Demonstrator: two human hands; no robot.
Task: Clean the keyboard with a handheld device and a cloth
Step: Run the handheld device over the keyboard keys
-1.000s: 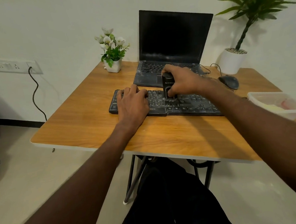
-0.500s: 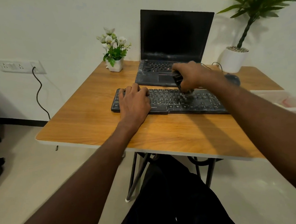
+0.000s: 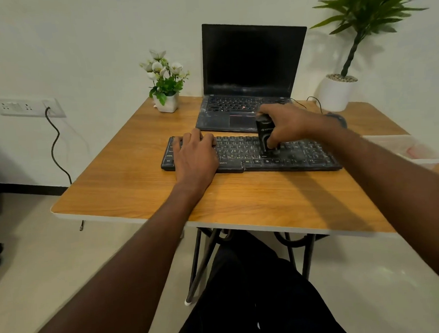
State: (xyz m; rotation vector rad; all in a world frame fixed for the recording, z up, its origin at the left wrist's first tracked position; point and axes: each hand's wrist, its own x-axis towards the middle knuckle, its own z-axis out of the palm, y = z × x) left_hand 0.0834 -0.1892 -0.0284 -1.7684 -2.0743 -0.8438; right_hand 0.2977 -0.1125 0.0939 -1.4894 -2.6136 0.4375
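Note:
A black, dusty keyboard (image 3: 302, 157) lies across the middle of the wooden table (image 3: 128, 191). My left hand (image 3: 196, 156) rests flat on the keyboard's left end, fingers spread over the keys. My right hand (image 3: 286, 126) grips a small black handheld device (image 3: 264, 136), held upright with its lower end pressed on the keys right of the keyboard's middle. No cloth can be made out.
An open black laptop (image 3: 249, 70) stands behind the keyboard. A small white flower pot (image 3: 166, 103) is at the back left, a large potted plant (image 3: 336, 91) at the back right. A dark mouse (image 3: 338, 118) and a clear plastic container (image 3: 416, 151) sit to the right.
My right hand has moved the device along the keyboard, out to the right and then back toward the middle and front rows. My left hand has stayed on the left end.

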